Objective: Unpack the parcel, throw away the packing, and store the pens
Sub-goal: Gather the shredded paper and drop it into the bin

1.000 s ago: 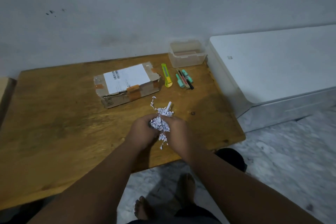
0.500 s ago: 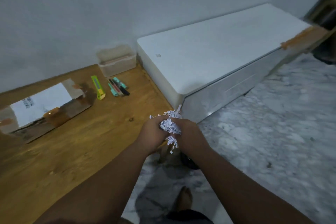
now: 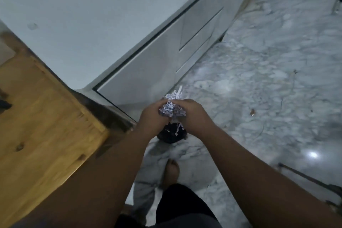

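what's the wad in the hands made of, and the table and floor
Wad: shredded paper by the look, thin white crinkled strips with dark print, matte.
Table: wood, with visible grain and knots and a slight golden sheen, probably varnished.
Floor: looks like polished marble or marble-look tile, white with grey veins and a bright reflection.
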